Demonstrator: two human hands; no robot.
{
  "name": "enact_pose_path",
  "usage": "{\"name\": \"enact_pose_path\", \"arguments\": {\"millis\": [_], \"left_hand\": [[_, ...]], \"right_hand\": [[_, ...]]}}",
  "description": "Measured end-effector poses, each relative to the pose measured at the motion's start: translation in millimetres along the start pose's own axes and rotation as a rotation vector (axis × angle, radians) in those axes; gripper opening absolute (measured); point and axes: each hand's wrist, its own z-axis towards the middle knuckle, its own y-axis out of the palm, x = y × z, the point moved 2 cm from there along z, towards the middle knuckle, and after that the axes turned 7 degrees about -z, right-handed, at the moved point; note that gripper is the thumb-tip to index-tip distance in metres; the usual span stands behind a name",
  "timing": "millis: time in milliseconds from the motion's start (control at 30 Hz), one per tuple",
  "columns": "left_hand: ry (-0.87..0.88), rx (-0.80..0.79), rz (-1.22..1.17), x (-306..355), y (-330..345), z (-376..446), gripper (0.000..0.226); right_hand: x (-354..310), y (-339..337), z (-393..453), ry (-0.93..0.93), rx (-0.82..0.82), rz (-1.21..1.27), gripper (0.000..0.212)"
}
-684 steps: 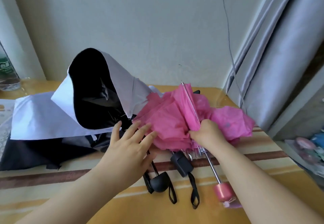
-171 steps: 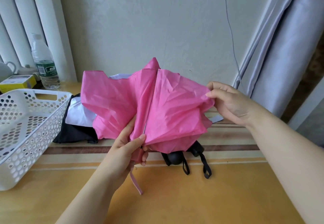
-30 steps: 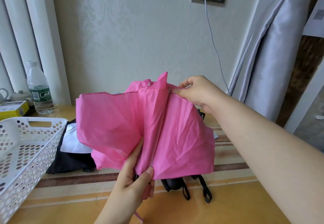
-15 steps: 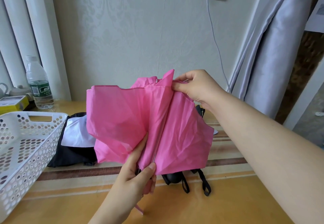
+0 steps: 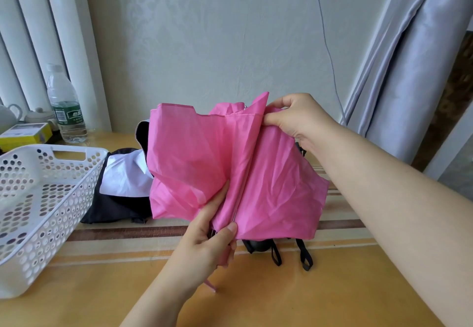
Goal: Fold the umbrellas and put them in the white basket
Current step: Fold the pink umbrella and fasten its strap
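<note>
The pink umbrella (image 5: 238, 170) is held up over the worktop (image 5: 281, 296). The left hand (image 5: 204, 244) grips its bottom and the right hand (image 5: 294, 117) pinches a top fold. A moment ago that fold sat further right, so the folding is moving along. The white basket (image 5: 38, 198) waits on the left, near a black and white umbrella (image 5: 122, 186). A grey curtain (image 5: 409, 58) hangs on the right.

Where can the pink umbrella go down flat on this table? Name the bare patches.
Bare tabletop runs along the near edge, between the white basket and the right forearm, in front of the black straps. Behind the pink umbrella it is crowded: the black-and-white umbrella fills that side, with the water bottle and yellow box at the back left.
</note>
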Motion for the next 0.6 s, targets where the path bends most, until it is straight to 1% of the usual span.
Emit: {"name": "enact_pose_path", "arguments": {"millis": [133,200,300,433,533,600], "left_hand": [[0.010,-0.003,0.031,-2.5,-2.5,2.0,0.062],[0.013,-0.004,0.040,-3.6,-2.3,3.0,0.061],[0.021,0.006,0.031,-3.1,0.9,2.0,0.058],[0.037,0.011,0.006,-2.5,1.4,1.7,0.058],[0.033,0.010,0.004,-0.3,0.8,0.2,0.059],[0.016,0.038,-0.013,1.1,0.3,0.0,0.058]], "right_hand": [[-2.5,0.4,-2.0,0.012,0.005,0.075,0.021],[-0.3,1.7,-0.3,0.006,0.057,0.050,0.018],[4.6,2.5,2.6,0.001,0.120,-0.031,0.020],[9.3,3.4,4.3,0.018,0.152,0.004,0.018],[8.6,4.3,2.8,-0.026,0.197,0.009,0.016],[6.9,4.9,0.6,-0.060,0.182,-0.092,0.025]]}}
